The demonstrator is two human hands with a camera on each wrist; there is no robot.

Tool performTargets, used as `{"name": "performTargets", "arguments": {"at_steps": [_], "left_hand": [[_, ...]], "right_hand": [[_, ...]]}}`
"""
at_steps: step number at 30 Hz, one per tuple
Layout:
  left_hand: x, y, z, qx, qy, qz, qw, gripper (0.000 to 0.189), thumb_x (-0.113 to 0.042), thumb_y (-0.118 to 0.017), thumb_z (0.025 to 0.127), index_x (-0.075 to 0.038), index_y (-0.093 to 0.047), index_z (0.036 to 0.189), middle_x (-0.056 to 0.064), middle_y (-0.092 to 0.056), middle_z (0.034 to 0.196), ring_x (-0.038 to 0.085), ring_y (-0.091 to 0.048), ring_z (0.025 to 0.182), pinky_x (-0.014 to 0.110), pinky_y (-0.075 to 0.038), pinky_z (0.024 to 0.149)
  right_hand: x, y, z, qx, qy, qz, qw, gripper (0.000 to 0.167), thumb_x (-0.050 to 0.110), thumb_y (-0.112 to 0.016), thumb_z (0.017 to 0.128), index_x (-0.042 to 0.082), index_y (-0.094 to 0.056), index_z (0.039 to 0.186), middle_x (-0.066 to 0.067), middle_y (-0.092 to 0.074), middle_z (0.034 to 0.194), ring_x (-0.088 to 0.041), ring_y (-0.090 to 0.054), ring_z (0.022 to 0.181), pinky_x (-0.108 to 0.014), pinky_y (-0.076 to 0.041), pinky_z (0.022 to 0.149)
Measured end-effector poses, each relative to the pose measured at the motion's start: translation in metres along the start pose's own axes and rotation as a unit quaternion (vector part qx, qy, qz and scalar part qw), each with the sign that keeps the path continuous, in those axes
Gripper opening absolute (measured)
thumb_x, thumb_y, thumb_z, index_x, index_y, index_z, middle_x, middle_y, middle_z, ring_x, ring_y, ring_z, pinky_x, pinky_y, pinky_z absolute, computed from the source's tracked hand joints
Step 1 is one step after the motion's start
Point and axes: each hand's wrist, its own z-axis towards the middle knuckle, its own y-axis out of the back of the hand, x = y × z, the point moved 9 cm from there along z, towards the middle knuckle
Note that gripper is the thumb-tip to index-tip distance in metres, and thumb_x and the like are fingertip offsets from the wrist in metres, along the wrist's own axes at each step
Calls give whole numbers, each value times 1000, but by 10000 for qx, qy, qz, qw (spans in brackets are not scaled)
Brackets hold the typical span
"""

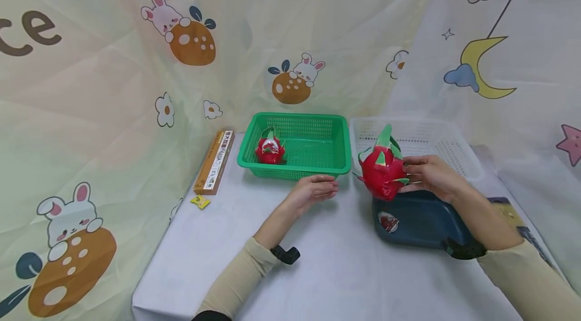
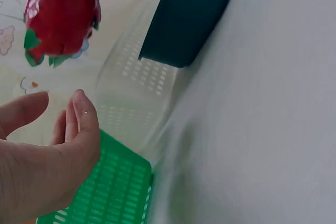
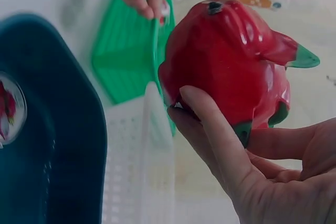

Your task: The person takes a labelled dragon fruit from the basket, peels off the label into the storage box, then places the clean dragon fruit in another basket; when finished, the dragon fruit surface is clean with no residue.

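Observation:
My right hand [image 1: 433, 177] grips a red dragon fruit [image 1: 383, 172] with green leaf tips, held up above the front of the white basket and the dark blue tray. In the right wrist view the fingers [image 3: 215, 135] curl round the glossy fruit [image 3: 226, 66]. My left hand [image 1: 313, 192] is raised in front of the green basket [image 1: 295, 172], its fingers loosely bent with nothing between them. The left wrist view shows this hand [image 2: 58, 156] apart from the dragon fruit [image 2: 63, 17]. Another, smaller dragon fruit [image 1: 270, 150] sits in the left part of the green basket.
A white basket [image 1: 467, 154] stands right of the green one. Before it lies the dark blue tray [image 1: 422, 220] with a round sticker [image 1: 388, 221]. At the left are a brown box [image 1: 213, 162] and a small yellow packet [image 1: 200, 202]. A printed curtain [image 1: 254, 34] hangs behind the table.

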Motion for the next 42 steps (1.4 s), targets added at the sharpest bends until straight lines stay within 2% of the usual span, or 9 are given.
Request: {"name": "performTargets", "arguments": {"at_steps": [5,8,13,18,22,27,34,38,42], "left_hand": [[6,-10,6,19,52,-142,9999,36,2,-59,103,11,-58,138,28,-65,134,32,-69,119,44,-55,105],[11,-15,11,14,140,-318,9994,42,2,-56,104,12,-51,144,29,-64,136,39,-62,129,45,-53,109],[17,-23,20,-30,236,-598,9979,48,0,-51,106,14,-40,151,31,-60,141,44,-55,135,49,-48,113],[24,-29,28,-245,350,-827,9957,47,-2,-52,106,14,-41,149,31,-59,142,43,-55,136,49,-48,114],[28,-32,35,-441,401,-1128,9918,38,0,-55,102,11,-52,139,31,-58,143,42,-54,137,48,-49,113],[32,-36,43,-628,498,-1573,9843,16,2,-58,98,-1,-61,113,29,-63,138,41,-54,137,47,-49,113],[36,-44,49,-548,547,-1807,9805,40,-2,-57,100,9,-53,139,28,-59,143,42,-48,143,51,-44,117],[36,-49,53,-457,454,-2090,9758,39,-3,-55,100,7,-55,138,29,-59,142,41,-49,142,51,-43,117],[36,-53,57,-394,370,-2570,9649,39,-1,-54,99,7,-53,137,31,-57,140,43,-50,141,49,-44,118]], "right_hand": [[3,15,16,-188,-43,-302,9994,61,17,-49,111,-14,-25,157,-30,-52,143,-15,-74,99,-47,-61,91],[4,21,25,-260,-42,-426,9987,61,18,-49,111,-13,-25,157,-36,-44,148,-17,-73,99,-46,-62,90],[5,32,38,-360,-65,-468,9982,62,18,-49,111,-11,-24,159,-36,-38,152,-23,-72,105,-47,-61,92],[5,44,50,-449,-115,-587,9972,64,19,-48,111,-11,-20,160,-36,-35,155,-37,-66,119,-50,-59,95],[0,54,65,-483,-258,-572,9969,62,16,-44,112,-12,-18,160,-38,-31,157,-47,-58,127,-52,-57,97],[-7,63,83,-585,-447,-496,9960,59,8,-44,110,-15,-19,158,-40,-31,156,-49,-59,123,-54,-58,96],[-16,67,99,-672,-392,-636,9949,55,5,-41,109,-19,-22,155,-42,-37,149,-42,-68,111,-49,-63,88],[-20,65,108,-584,-392,-836,9940,53,7,-39,111,-20,-24,154,-43,-40,146,-40,-71,108,-51,-62,89],[-23,64,115,-459,-486,-1024,9925,54,8,-41,111,-19,-25,154,-43,-40,147,-47,-67,115,-58,-58,95]]}}
